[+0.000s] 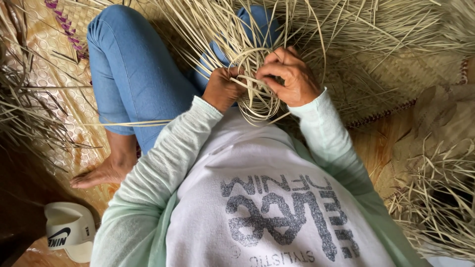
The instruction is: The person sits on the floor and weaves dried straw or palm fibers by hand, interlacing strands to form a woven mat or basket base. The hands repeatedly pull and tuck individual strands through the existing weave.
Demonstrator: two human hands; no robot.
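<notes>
Gripping the pale straw strips [257,94] over your lap, your left hand [222,89] and right hand [292,76] are both closed, fingers curled tight on the looped bundle. Count two hands, one white sandal [69,230], one woven mat [396,74]; the strips are too many to count.

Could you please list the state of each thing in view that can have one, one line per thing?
left hand: closed, pinching pale straw strips.
right hand: fingers curled, gripping the same strips.
straw strips: bent into loops between the hands, loose ends fanning out.
woven mat: lying flat, partly covered by loose straw.
loose straw pile: scattered, unwoven.
sandal: off the foot, lying on the floor.
bare foot: resting on the mat.
</notes>
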